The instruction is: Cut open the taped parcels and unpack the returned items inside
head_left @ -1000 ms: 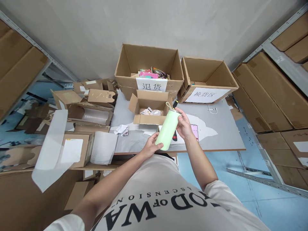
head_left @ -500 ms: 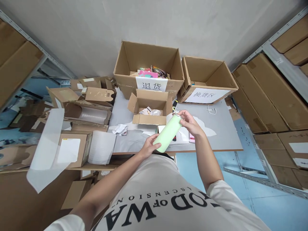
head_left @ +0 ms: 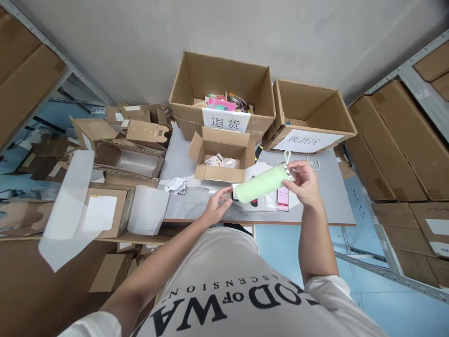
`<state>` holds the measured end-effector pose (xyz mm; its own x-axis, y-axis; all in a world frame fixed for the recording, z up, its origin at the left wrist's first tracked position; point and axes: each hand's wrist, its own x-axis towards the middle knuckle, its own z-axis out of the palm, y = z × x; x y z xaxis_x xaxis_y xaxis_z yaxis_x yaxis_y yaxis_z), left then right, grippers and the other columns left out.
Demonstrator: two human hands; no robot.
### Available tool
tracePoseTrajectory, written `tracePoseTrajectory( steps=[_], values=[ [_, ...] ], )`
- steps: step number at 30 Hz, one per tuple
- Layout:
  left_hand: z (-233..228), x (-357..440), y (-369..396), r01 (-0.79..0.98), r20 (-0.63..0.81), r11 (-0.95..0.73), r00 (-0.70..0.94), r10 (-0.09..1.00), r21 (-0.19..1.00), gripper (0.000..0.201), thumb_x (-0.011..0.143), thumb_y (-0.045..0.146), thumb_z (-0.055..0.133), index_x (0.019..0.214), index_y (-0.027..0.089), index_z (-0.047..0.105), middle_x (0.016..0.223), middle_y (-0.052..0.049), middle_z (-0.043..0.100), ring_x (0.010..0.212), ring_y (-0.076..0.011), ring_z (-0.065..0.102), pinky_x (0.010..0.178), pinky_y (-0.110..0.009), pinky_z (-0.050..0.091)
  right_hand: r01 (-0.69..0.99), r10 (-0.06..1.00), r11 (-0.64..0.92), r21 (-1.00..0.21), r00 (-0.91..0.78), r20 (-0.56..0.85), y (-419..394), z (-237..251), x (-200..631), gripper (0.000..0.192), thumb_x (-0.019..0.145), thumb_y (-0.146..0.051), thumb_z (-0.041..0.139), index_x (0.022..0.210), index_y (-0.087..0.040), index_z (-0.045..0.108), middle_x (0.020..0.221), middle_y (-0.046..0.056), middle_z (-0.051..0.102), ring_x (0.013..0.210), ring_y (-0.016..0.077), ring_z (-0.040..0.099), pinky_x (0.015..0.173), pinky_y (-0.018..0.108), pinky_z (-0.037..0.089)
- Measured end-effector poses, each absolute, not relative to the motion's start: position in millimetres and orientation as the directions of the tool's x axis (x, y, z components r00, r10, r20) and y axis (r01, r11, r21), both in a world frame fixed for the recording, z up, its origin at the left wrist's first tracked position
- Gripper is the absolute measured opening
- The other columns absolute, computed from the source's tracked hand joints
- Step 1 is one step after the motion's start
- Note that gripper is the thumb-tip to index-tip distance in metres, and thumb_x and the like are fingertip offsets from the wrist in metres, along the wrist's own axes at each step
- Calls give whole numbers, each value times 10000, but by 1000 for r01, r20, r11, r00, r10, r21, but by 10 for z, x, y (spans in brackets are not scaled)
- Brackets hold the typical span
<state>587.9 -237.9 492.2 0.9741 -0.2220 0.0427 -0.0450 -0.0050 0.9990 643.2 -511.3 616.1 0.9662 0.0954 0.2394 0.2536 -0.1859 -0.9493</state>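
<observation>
while the right hand [head_left: 304,181] has its fingers wrapped around the capped end of the pale green bottle [head_left: 261,183], holding it nearly flat above the grey table [head_left: 329,196], the left hand [head_left: 216,209] sits just off the bottle's bottom end with fingers loosely spread and, as far as i can tell, not quite touching it. a little loop strap [head_left: 287,156] sticks up from the bottle's cap. boxes, going by the bottle: straight behind it is a small open carton [head_left: 220,157] with some crumpled wrappers or small packets inside, can't tell which. behind that is the big open box [head_left: 221,96] holding a pile of colourful flat packs, pink and teal mostly, with a white sign [head_left: 226,123] on the front reading 退货. behind and to the right of the bottle is a second big box [head_left: 312,117], which looks empty from here though its floor is mostly hidden by the front wall; its white sign [head_left: 307,139] is blurry, maybe 换货区. under the bottle a phone [head_left: 282,198] peeks out with digits on its screen too small to read, and the bottle covers some papers. off to the bottle's left is a heap of flattened cardboard and plastic sheet. the shirt print reads upside down, partly cut off, something like "od of wa".
</observation>
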Motion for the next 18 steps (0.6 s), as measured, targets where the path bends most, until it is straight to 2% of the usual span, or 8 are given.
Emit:
tracePoseTrajectory(
  steps=[2, 5, 7, 9, 11, 15, 18],
  values=[
    [4931, 5974, -2340, -213, 160, -264, 965, -209, 941, 407, 849, 421, 554, 1185, 192, 583, 1205, -123, 609, 1142, -248, 559, 983, -424, 433, 307, 13, -240, -921, 950, 313, -5232, 6232, 6388, 438, 621, -331, 808, 960, -258, 542, 948, 11, 580, 807, 151, 578, 672, 263, 488],
    [4986, 6129, -2350, -492, 285, -491, 853, -437, 719, 301, 814, 385, 603, 1049, 201, 640, 1157, -112, 622, 1181, -262, 525, 1046, -457, 361, 329, -51, -310, -892, 931, 361, -5348, 6272, 6287, 445, 607, -326, 808, 953, -251, 539, 943, 17, 583, 809, 158, 584, 654, 268, 490],
    [5028, 6220, -2403, -585, 239, -569, 788, -567, 578, 385, 777, 397, 644, 1107, 200, 620, 1212, -126, 599, 1250, -297, 467, 1096, -511, 265, 322, -50, -332, -887, 933, 357, -5370, 6258, 6213, 444, 608, -315, 801, 954, -247, 532, 939, 17, 582, 791, 155, 581, 629, 267, 483],
    [5055, 6295, -2474, -589, 140, -639, 780, -610, 495, 583, 736, 409, 684, 1255, 191, 533, 1298, -151, 553, 1270, -326, 446, 1108, -551, 196, 308, -38, -340, -888, 940, 340, -5360, 6233, 6150, 443, 615, -302, 792, 963, -248, 523, 936, 17, 580, 759, 148, 569, 599, 266, 471],
    [5063, 6355, -2540, -561, 43, -677, 784, -619, 476, 653, 747, 403, 674, 1327, 184, 468, 1319, -167, 544, 1220, -328, 494, 1090, -542, 216, 296, -34, -344, -891, 944, 327, -5340, 6213, 6099, 437, 626, -294, 780, 973, -255, 517, 942, 22, 580, 721, 141, 552, 572, 267, 457],
    [5061, 6441, -2613, -476, -30, -698, 815, -579, 535, 388, 876, 385, 512, 1196, 175, 579, 1140, -171, 656, 1063, -312, 595, 996, -463, 335, 286, -28, -360, -888, 948, 316, -5316, 6190, 6023, 433, 629, -297, 773, 978, -269, 518, 967, 44, 588, 699, 150, 537, 541, 277, 449],
    [5071, 6497, -2622, -370, -63, -723, 867, -495, 584, 332, 924, 394, 427, 1122, 203, 612, 1032, -130, 696, 968, -280, 631, 897, -383, 405, 300, 28, -396, -868, 949, 315, -5294, 6140, 5988, 441, 618, -297, 779, 985, -268, 536, 1036, 68, 599, 723, 164, 556, 528, 283, 458]
  ],
)
